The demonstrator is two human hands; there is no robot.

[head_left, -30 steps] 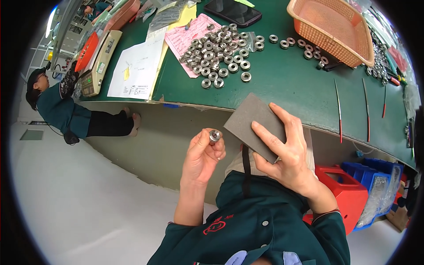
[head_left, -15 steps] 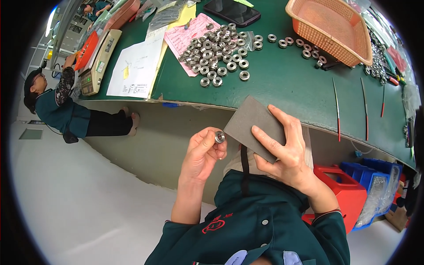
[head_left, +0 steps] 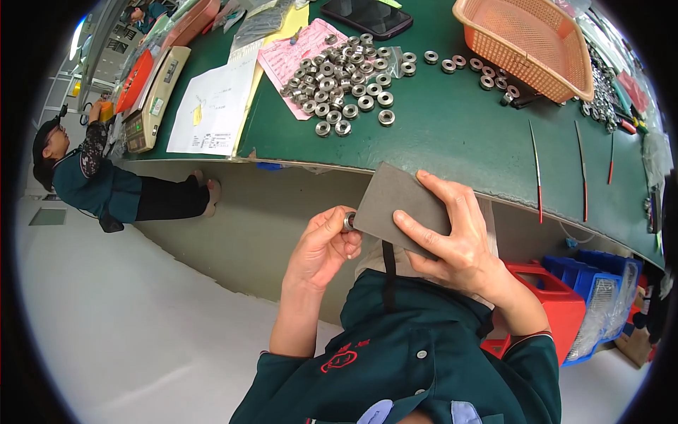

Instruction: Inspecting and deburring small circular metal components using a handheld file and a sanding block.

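In the head view, the left hand (head_left: 319, 246) pinches a metal ring (head_left: 348, 222) between thumb and fingers, in front of the green bench (head_left: 452, 152); the right hand (head_left: 460, 240) grasps a flat grey block (head_left: 399, 201), fingers spread over its face. The block's left corner covers part of the ring, so whether they touch cannot be told. On the bench, a heap of similar rings (head_left: 339, 79) partly covers a pink sheet (head_left: 275, 58). Near it lie a black phone (head_left: 367, 18) and a white drawing (head_left: 212, 106); rightward stand an orange basket (head_left: 519, 65) and three slim tools (head_left: 539, 201).
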